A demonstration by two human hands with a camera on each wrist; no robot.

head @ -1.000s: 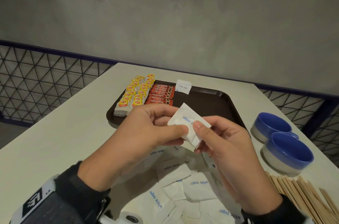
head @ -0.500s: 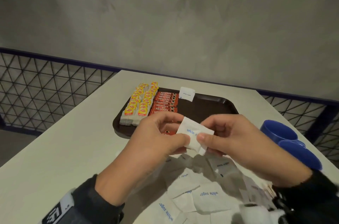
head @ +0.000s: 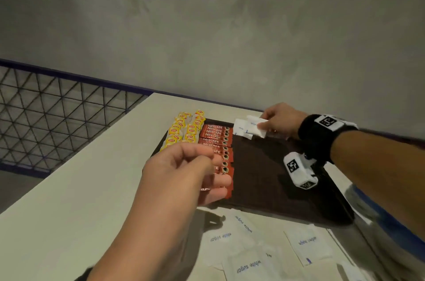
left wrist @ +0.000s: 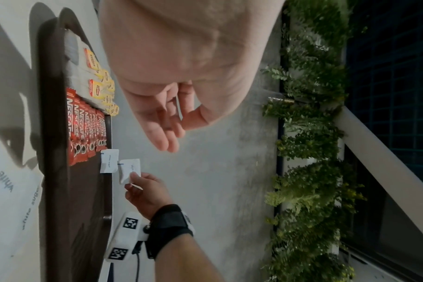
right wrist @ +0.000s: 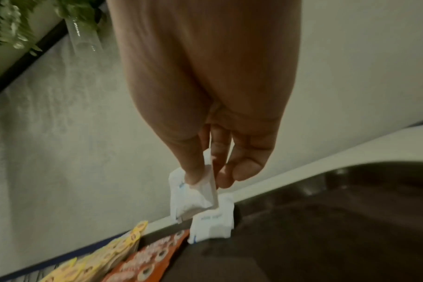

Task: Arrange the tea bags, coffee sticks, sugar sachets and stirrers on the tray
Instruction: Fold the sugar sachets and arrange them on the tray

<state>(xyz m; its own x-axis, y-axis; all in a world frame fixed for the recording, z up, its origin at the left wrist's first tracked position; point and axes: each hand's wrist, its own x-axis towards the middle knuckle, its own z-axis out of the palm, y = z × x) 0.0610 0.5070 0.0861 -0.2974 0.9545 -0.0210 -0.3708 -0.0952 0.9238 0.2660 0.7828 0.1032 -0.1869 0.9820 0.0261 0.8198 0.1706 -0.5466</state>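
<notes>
The right hand (head: 283,121) pinches a white sugar sachet (head: 257,126) between thumb and fingers, holding it just above the far edge of the dark tray (head: 271,179), beside a sachet already lying there (head: 240,128). The left hand (head: 184,174) hovers nearer, fingers loosely curled and holding nothing, over the coffee sticks (head: 216,140), with loose sachets (head: 249,265) on the table below it.
</notes>
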